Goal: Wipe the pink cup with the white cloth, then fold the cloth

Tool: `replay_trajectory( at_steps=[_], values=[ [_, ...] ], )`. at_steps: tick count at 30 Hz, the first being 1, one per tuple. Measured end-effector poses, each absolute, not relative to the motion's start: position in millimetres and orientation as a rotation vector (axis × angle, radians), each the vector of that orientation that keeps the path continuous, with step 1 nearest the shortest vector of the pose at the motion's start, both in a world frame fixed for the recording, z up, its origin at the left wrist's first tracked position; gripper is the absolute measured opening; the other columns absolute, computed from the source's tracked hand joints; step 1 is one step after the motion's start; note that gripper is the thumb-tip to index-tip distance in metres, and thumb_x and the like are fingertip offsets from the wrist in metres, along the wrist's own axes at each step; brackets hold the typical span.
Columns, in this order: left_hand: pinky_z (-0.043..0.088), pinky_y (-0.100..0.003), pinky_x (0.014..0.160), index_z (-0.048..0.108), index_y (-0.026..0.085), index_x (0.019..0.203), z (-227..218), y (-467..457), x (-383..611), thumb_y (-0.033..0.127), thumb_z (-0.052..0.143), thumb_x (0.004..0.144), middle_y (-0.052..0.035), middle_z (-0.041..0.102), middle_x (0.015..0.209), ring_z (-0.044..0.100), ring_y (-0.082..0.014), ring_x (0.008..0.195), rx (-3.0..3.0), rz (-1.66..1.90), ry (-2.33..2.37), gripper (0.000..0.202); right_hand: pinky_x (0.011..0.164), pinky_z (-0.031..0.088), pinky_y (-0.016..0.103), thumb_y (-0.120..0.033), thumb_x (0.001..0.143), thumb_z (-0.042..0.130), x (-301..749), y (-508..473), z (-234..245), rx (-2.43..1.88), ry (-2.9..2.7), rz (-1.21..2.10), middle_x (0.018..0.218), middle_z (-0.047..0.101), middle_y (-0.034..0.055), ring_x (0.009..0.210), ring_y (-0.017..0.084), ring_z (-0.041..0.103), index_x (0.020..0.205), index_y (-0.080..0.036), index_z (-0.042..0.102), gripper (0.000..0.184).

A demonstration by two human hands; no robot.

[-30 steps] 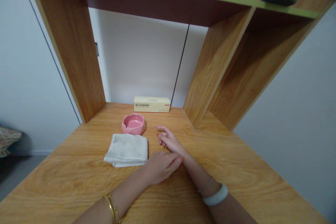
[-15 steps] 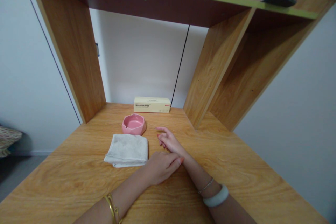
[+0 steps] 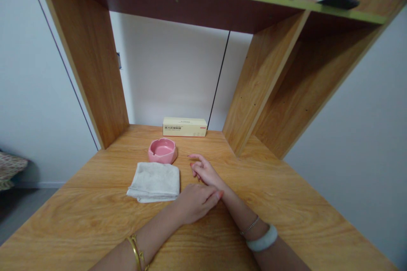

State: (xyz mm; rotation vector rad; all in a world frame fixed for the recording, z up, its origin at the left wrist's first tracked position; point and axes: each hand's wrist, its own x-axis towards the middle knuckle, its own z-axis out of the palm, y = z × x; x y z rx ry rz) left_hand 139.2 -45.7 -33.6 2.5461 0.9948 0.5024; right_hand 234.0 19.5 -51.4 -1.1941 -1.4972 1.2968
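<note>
My left hand point(image 3: 199, 202), back up, lies against my right wrist, its thumb tip at the wrist's edge. Its other fingers are mostly hidden there, so whether they grip the wrist is unclear. My right hand point(image 3: 205, 171) rests on the wooden tabletop point(image 3: 286, 216) with nothing in it. Its index finger stretches out to the left while the others bend loosely. Just left of both hands is a folded grey-white cloth point(image 3: 155, 180). Behind the cloth stands a pink faceted ashtray point(image 3: 163, 152) with nothing visible inside. No object is held.
A long cream box point(image 3: 184, 127) with printed lettering stands at the back of the desk. Wooden side panels point(image 3: 85, 63) and an upright divider point(image 3: 263, 89) carry a shelf point(image 3: 178, 2) overhead. A dark flat object point(image 3: 339, 1) lies on the shelf at right.
</note>
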Motion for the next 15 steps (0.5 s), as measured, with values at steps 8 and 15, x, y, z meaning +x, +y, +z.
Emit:
replay_trajectory(
  at_steps=[8, 15],
  values=[
    [0.037, -0.023, 0.063, 0.056, 0.016, 0.072, -37.1, -44.4, 139.3, 0.034, 0.022, 0.089, -0.0026, 0.061, 0.07, 0.055, -0.0125, 0.066, 2.534, 0.542, 0.968, 0.042, 0.037, 0.025, 0.018, -0.031, 0.075, 0.044, 234.9, 16.5, -52.6, -1.144, -1.614, 1.24, 0.044, 0.049, -0.0084, 0.035, 0.007, 0.037, 0.103, -0.019, 0.042, 0.03],
    [0.037, -0.024, 0.059, 0.053, 0.016, 0.067, -30.0, -45.2, 135.5, 0.026, 0.024, 0.087, -0.0019, 0.057, 0.06, 0.051, -0.0116, 0.056, 2.574, 0.852, 0.861, 0.037, 0.043, 0.034, 0.021, -0.036, 0.072, 0.054, 226.2, 14.9, -59.9, -1.098, -1.698, 1.26, 0.05, 0.048, -0.0074, 0.043, 0.01, 0.045, 0.108, -0.02, 0.039, 0.043]
  ],
)
